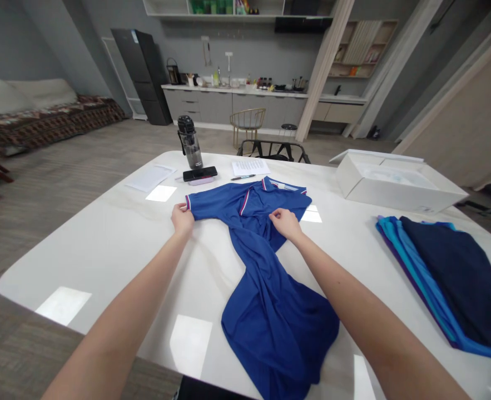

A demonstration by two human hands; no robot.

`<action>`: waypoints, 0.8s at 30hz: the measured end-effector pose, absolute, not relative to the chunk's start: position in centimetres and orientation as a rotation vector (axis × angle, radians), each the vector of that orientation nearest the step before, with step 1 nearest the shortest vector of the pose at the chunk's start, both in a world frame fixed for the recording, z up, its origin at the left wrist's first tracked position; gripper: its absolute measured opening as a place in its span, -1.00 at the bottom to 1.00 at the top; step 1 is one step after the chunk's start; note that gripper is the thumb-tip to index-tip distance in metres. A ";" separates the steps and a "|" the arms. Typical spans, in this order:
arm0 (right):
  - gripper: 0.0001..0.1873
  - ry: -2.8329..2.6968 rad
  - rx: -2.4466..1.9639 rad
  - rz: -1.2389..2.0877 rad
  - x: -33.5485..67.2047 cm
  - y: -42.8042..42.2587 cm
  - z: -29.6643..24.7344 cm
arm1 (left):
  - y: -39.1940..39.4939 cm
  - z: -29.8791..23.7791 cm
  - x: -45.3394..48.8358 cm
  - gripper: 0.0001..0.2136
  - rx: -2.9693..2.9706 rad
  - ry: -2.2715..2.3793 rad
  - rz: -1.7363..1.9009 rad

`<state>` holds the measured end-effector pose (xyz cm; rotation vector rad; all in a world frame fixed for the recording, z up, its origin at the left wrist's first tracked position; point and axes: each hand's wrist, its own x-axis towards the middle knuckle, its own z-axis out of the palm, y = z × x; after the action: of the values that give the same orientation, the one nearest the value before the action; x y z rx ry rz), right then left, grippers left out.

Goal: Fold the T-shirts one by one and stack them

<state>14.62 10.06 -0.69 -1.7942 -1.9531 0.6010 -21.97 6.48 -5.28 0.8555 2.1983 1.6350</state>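
A blue polo shirt (270,278) with red and white trim lies bunched and twisted across the white table, its collar at the far side and its hem hanging toward me. My left hand (182,219) is closed on the trimmed end of the sleeve at the left. With fingers pinched, my right hand (284,222) grips the cloth below the collar. The fabric between my hands is wrinkled, and part of the shirt's front is folded under.
A stack of folded clothes (454,278) lies at the right, behind it an open white box (399,186). Toward the back left are a water bottle (192,145), a phone (200,174) and paper sheets (151,178). A pen (243,177) lies near a printed sheet (251,167).
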 end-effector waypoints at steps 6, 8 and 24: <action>-0.52 -2.043 -1.612 0.567 8.0 13.2 -0.3 | 7.4 -3.3 -18.5 -0.56 1.972 2.124 1.078; -0.38 -2.060 -1.716 0.527 5.9 13.4 -0.4 | 8.4 -3.2 -16.6 -0.57 2.095 2.028 0.729; -0.58 -1.626 -1.986 0.331 18.7 13.9 1.4 | 9.5 -4.7 -14.3 -0.35 1.976 2.157 0.402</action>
<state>18.66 13.92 1.41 -1.9863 -1.6255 0.3306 -14.30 9.53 -4.70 1.9761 2.1570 0.4019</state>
